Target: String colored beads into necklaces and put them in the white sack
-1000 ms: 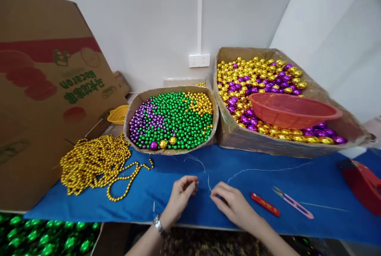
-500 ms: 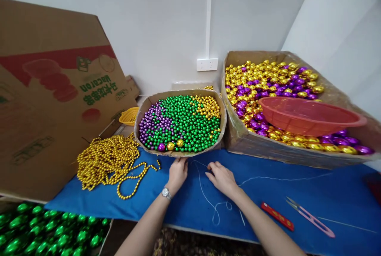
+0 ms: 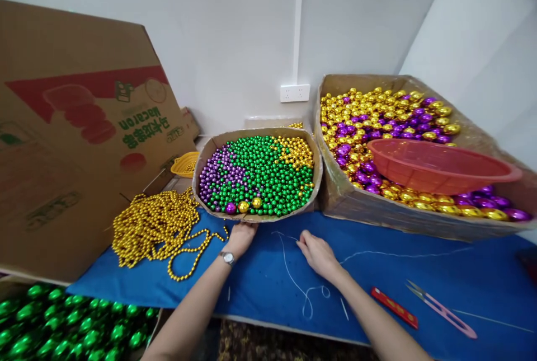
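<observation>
My left hand (image 3: 242,239), with a watch (image 3: 228,258) at the wrist, reaches to the front of the shallow cardboard box (image 3: 255,219) of small beads. Its fingertips are hidden beneath the box's front edge. To the right, my right hand (image 3: 318,253) is closed in a pinch on a thin white thread (image 3: 287,265), whose loops lie on the blue cloth. Green beads (image 3: 268,176), purple beads (image 3: 218,176) and gold beads (image 3: 296,151) fill the box. One larger purple ball (image 3: 230,208) and two larger gold balls (image 3: 244,206) rest near its front rim.
Gold bead strings (image 3: 155,226) lie at left by a yellow basket (image 3: 183,164) and a leaning carton (image 3: 84,182). A big box (image 3: 377,221) at right holds gold and purple balls and a red basket (image 3: 444,168). Pink-handled snips (image 3: 448,313) and a red case (image 3: 394,308) lie front right.
My left hand has shifted left along the box's front edge, its fingers going further under it. My right hand's fingers have drawn together. The view has shifted slightly.
</observation>
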Demonstrator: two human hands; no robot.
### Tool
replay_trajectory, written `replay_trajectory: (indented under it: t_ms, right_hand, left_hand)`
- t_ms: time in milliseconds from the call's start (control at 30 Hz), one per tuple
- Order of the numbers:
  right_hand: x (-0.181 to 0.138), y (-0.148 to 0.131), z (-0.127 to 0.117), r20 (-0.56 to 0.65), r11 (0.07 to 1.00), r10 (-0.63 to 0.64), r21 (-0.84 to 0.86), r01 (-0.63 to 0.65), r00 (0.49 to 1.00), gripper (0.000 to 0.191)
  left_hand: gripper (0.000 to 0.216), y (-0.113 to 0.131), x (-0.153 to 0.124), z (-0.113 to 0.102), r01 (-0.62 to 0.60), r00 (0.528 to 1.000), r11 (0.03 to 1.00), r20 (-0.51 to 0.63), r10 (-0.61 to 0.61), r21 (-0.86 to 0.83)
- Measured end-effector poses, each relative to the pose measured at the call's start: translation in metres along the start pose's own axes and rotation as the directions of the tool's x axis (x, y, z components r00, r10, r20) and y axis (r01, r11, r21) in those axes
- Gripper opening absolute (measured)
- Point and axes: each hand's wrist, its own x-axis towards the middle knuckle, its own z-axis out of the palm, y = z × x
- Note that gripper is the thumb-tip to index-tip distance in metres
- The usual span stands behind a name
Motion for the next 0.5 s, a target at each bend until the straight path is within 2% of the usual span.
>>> replay_trajectory:
  t_ms: [67, 133, 200, 267, 300, 333, 400, 500]
  right_hand:
    - [-0.026, 0.004, -0.018, 0.014, 0.997, -0.055, 0.051, 0.054, 0.998, 0.017]
    - [-0.065, 0.016, -0.041, 0.057, 0.990, -0.103, 0.101, 0.097, 0.993, 0.017]
    - [-0.110, 0.033, -0.064, 0.194, 0.980, -0.152, 0.156, 0.122, 0.969, 0.015]
    - [-0.147, 0.048, -0.081, 0.346, 0.988, -0.126, 0.129, 0.085, 0.930, 0.008]
    - [-0.159, 0.053, -0.085, 0.386, 0.994, -0.092, 0.086, 0.063, 0.918, 0.005]
    - [-0.166, 0.054, -0.085, 0.381, 0.998, -0.065, 0.041, 0.053, 0.922, 0.006]
    - [-0.159, 0.048, -0.075, 0.282, 0.997, -0.064, -0.020, 0.072, 0.957, 0.010]
    - [-0.111, 0.016, -0.041, 0.068, 0.994, -0.090, -0.057, 0.094, 0.994, 0.020]
  left_hand:
    - [0.027, 0.001, -0.005, -0.004, -0.020, 0.999, 0.999, -0.038, 0.019, -0.033]
    - [0.026, 0.004, -0.013, -0.009, -0.038, 0.997, 0.996, -0.077, 0.031, -0.081]
    - [0.029, 0.011, -0.024, -0.015, -0.061, 0.993, 0.989, -0.110, 0.047, -0.132]
    - [0.028, 0.022, -0.035, -0.021, -0.099, 0.987, 0.942, -0.154, 0.051, -0.321]
    - [0.027, 0.029, -0.041, -0.024, -0.109, 0.986, 0.872, -0.166, 0.032, -0.477]
    - [0.026, 0.037, -0.046, -0.027, -0.102, 0.987, 0.756, -0.160, -0.004, -0.647]
    - [0.026, 0.053, -0.053, -0.029, -0.030, 0.993, 0.425, -0.078, -0.094, -0.905]
    - [0.029, 0.074, -0.059, -0.026, 0.123, 0.974, -0.022, 0.125, -0.188, -0.992]
